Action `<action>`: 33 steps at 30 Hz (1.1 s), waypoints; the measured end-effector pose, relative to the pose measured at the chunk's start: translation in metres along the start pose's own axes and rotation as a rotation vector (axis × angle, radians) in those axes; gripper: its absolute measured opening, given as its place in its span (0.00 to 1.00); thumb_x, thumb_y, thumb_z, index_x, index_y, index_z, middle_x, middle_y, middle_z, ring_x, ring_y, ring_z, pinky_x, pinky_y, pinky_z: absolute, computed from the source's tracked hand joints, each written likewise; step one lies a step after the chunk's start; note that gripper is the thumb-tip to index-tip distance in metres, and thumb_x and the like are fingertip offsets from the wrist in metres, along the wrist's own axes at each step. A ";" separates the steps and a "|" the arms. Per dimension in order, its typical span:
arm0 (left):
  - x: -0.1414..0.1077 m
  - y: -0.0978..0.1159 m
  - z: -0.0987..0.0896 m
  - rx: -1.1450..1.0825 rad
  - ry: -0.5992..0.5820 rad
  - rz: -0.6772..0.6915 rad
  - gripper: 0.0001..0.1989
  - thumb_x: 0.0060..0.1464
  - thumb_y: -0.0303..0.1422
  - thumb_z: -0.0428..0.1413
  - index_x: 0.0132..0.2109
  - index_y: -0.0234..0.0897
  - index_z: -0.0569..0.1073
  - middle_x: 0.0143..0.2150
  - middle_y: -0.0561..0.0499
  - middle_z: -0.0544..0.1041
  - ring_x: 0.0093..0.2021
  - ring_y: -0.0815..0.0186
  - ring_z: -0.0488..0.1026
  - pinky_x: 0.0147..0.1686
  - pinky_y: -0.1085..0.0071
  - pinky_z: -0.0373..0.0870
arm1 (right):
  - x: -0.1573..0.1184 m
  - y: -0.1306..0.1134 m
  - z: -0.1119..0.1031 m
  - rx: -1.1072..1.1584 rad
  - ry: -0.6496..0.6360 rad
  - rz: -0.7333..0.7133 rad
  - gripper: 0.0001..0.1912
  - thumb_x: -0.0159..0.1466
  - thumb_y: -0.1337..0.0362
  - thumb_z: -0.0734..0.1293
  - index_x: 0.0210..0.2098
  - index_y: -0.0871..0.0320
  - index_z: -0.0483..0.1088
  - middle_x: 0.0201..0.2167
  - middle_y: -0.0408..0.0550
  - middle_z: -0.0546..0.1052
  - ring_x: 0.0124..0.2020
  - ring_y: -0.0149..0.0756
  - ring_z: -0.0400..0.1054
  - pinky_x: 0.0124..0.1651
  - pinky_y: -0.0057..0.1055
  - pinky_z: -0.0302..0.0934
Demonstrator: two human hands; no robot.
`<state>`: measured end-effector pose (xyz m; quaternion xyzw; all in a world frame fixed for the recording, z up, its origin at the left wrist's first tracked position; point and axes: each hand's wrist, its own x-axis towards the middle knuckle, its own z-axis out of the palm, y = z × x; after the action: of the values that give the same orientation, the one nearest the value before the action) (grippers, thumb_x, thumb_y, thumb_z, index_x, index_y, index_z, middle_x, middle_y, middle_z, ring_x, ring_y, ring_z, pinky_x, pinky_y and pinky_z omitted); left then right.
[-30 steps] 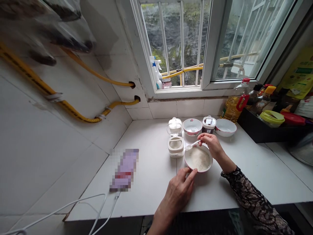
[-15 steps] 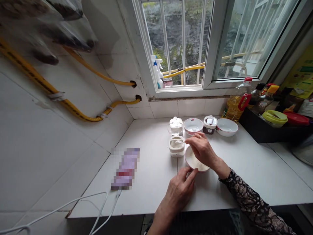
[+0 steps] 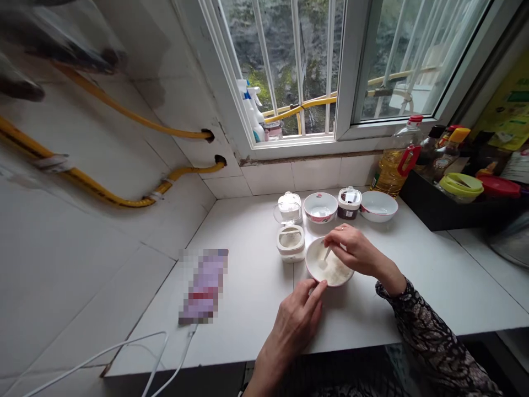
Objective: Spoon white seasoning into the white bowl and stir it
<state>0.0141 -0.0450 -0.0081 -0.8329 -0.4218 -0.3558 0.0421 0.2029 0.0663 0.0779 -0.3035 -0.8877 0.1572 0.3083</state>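
A long white tiled counter point(image 3: 243, 314) is set beneath a white-framed, barred window point(image 3: 347, 71). From the near side, a right hand point(image 3: 357, 251) in a black lace sleeve point(image 3: 433, 333) and a left hand point(image 3: 295, 311) are extended over it. Between them is placed a round white bowl with a pink rim point(image 3: 313, 258), part filled with pale, fine granules point(image 3: 336, 271). Its near rim is touched by the left hand's digits, loosely bent; whether the rim is pinched cannot be told. Just left of the bowl, a squarish, cream-coloured, open canister point(image 3: 291, 253) is stood. Smallest of all, a slim white spoon point(image 3: 324, 260) is pinched by its handle in the right hand's fingertips. From them it is slanted downward, its long axis running from far right to near left, its head inside the bowl's left half; the left hand is placed nearer the viewer, apart from it.
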 end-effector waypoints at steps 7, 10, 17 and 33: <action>-0.001 0.000 0.001 -0.011 0.001 -0.017 0.20 0.63 0.23 0.46 0.60 0.35 0.63 0.46 0.42 0.74 0.44 0.62 0.76 0.40 0.70 0.77 | 0.000 -0.002 0.005 0.267 -0.108 0.272 0.10 0.58 0.73 0.58 0.29 0.58 0.70 0.22 0.43 0.72 0.25 0.31 0.63 0.31 0.28 0.56; -0.001 0.000 0.001 -0.020 -0.002 -0.013 0.20 0.63 0.23 0.46 0.60 0.35 0.63 0.46 0.42 0.75 0.44 0.62 0.76 0.40 0.71 0.77 | 0.002 0.005 0.003 0.483 -0.034 0.433 0.09 0.57 0.69 0.59 0.27 0.59 0.70 0.17 0.40 0.68 0.21 0.30 0.61 0.28 0.27 0.55; -0.001 0.000 0.000 -0.015 -0.007 -0.018 0.21 0.62 0.23 0.46 0.60 0.36 0.63 0.46 0.43 0.75 0.45 0.62 0.76 0.39 0.71 0.77 | 0.008 0.014 0.002 0.756 0.069 0.544 0.07 0.51 0.63 0.63 0.23 0.59 0.72 0.16 0.40 0.69 0.20 0.30 0.62 0.28 0.28 0.56; 0.002 0.001 0.000 -0.022 0.005 -0.010 0.21 0.59 0.21 0.45 0.58 0.34 0.64 0.45 0.42 0.74 0.44 0.61 0.75 0.37 0.69 0.77 | 0.014 0.017 0.005 0.904 0.321 0.658 0.07 0.48 0.62 0.69 0.24 0.59 0.74 0.15 0.42 0.71 0.21 0.30 0.63 0.32 0.31 0.60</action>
<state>0.0154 -0.0446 -0.0066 -0.8303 -0.4218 -0.3628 0.0321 0.1984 0.0878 0.0723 -0.4215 -0.5337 0.5603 0.4729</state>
